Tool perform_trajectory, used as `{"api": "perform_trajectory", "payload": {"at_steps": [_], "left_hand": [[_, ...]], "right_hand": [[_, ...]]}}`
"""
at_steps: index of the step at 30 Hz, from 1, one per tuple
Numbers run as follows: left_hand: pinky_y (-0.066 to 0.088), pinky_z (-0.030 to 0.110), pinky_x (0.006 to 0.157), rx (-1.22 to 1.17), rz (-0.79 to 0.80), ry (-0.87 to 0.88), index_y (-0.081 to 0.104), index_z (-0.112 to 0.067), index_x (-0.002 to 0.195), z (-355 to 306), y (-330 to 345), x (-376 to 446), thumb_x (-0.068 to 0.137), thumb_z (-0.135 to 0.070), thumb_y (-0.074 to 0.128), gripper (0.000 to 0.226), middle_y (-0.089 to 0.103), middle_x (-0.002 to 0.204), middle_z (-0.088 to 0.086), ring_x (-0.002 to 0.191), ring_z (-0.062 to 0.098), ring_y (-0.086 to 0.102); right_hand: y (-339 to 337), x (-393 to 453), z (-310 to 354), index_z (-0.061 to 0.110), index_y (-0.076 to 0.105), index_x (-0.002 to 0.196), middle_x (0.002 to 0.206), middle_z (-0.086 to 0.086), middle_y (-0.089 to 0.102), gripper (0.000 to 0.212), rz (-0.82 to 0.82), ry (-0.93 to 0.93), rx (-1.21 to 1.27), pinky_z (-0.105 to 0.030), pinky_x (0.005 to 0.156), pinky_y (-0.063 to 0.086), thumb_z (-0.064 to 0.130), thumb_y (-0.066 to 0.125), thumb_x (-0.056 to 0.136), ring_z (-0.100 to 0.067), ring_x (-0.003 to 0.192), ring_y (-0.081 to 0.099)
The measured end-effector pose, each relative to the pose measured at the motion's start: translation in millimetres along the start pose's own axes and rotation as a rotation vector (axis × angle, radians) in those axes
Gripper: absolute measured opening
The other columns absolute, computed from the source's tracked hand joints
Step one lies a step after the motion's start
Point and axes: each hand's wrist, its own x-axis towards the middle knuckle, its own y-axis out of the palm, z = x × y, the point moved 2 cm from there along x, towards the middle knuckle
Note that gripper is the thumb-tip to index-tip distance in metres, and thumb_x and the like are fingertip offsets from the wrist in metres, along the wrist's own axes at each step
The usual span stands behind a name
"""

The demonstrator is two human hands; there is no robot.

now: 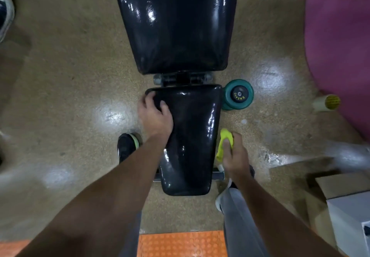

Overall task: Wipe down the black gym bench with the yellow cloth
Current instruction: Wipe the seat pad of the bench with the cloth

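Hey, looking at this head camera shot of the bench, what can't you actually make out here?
- Bench backrest: far end cut off by the top edge.
- Bench frame and legs: mostly hidden under the pads.
- Cloth: much of it hidden inside the right hand; whether it touches the bench is unclear.
- Left hand: fingers curl over the seat's edge, tips hidden.
- Dumbbell: lower end hidden behind its top.
- Shoe at the left edge: cut off.

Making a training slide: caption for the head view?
Left hand braces the black bench seat; right hand holds yellow cloth beside it.
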Motion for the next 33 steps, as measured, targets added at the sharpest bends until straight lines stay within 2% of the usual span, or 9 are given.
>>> {"api": "perform_trajectory", "payload": {"at_steps": [2,5,9,11,14,18,22,27,33], "left_hand": [[0.036,0.039,0.120,-0.064,-0.013,0.253,0.063,-0.006,0.134,-32,15,-18,0.097,-0.019,0.057,0.039,0.053,0.146,0.015,0.139,0.026,0.048],[0.047,0.043,0.113,-0.259,0.244,0.336,0.065,-0.004,0.132,-88,45,-43,0.097,-0.018,0.056,0.038,0.063,0.134,0.010,0.125,0.022,0.059],[0.050,0.044,0.112,-0.373,0.884,-0.012,0.070,-0.018,0.128,-148,84,-44,0.101,-0.040,0.062,0.036,0.072,0.125,0.004,0.117,0.018,0.066],[0.055,0.043,0.105,-0.385,1.002,-0.109,0.074,-0.019,0.114,-165,97,-34,0.092,-0.051,0.071,0.039,0.077,0.114,0.005,0.105,0.017,0.071],[0.060,0.045,0.099,-0.257,0.981,-0.067,0.075,-0.020,0.106,-173,120,-18,0.093,-0.043,0.078,0.027,0.080,0.105,0.003,0.098,0.019,0.076],[0.059,0.037,0.096,-0.084,0.895,-0.069,0.070,-0.010,0.126,-170,163,-9,0.091,-0.043,0.080,0.049,0.074,0.119,0.005,0.106,0.021,0.071],[0.051,0.036,0.093,0.271,0.813,-0.018,0.063,-0.004,0.139,-164,215,-1,0.095,-0.045,0.074,0.061,0.065,0.138,0.015,0.122,0.033,0.064],[0.044,0.037,0.079,0.491,0.778,-0.100,0.056,0.000,0.141,-139,262,12,0.101,-0.038,0.068,0.057,0.061,0.142,0.020,0.126,0.038,0.063],[0.050,0.044,0.101,0.473,0.708,-0.131,0.053,-0.004,0.144,-125,299,26,0.108,-0.038,0.054,0.049,0.056,0.148,0.019,0.133,0.039,0.057]], "right_hand": [[-16,32,22,0.026,0.060,0.097,0.089,0.001,0.068,0.015,-0.037,0.194,0.323,-0.033,0.075,0.055,0.028,0.049,0.108,-0.022,0.083,0.065],[-46,73,50,0.018,0.069,0.101,0.088,-0.001,0.077,0.022,0.130,0.434,0.862,-0.033,0.076,0.056,0.016,0.048,0.106,-0.019,0.082,0.073],[-91,111,55,0.006,0.069,0.120,0.107,-0.014,0.076,0.034,0.337,0.467,1.012,-0.039,0.081,0.061,0.022,0.048,0.099,-0.029,0.097,0.073],[-114,132,46,0.003,0.064,0.131,0.115,-0.016,0.075,0.048,0.406,0.417,1.011,-0.039,0.081,0.063,0.026,0.053,0.090,-0.030,0.102,0.074],[-141,164,30,0.006,0.067,0.120,0.102,-0.011,0.077,0.028,0.440,0.359,0.897,-0.041,0.067,0.065,0.016,0.055,0.096,-0.027,0.089,0.076],[-150,214,-2,0.016,0.070,0.091,0.074,0.001,0.075,0.010,0.234,0.280,0.398,-0.024,0.059,0.059,0.008,0.071,0.096,-0.014,0.069,0.070],[-132,267,-37,0.020,0.073,0.087,0.087,-0.006,0.069,0.013,0.071,0.197,0.046,-0.037,0.082,0.057,0.015,0.084,0.084,-0.019,0.082,0.065],[-104,305,-60,0.006,0.076,0.110,0.103,-0.013,0.069,0.023,0.024,0.084,-0.222,-0.019,0.072,0.037,0.015,0.079,0.089,-0.023,0.094,0.063],[-79,341,-82,0.013,0.074,0.118,0.126,-0.012,0.069,0.024,-0.011,0.084,-0.196,-0.017,0.082,0.037,0.013,0.071,0.095,-0.026,0.118,0.063]]}}
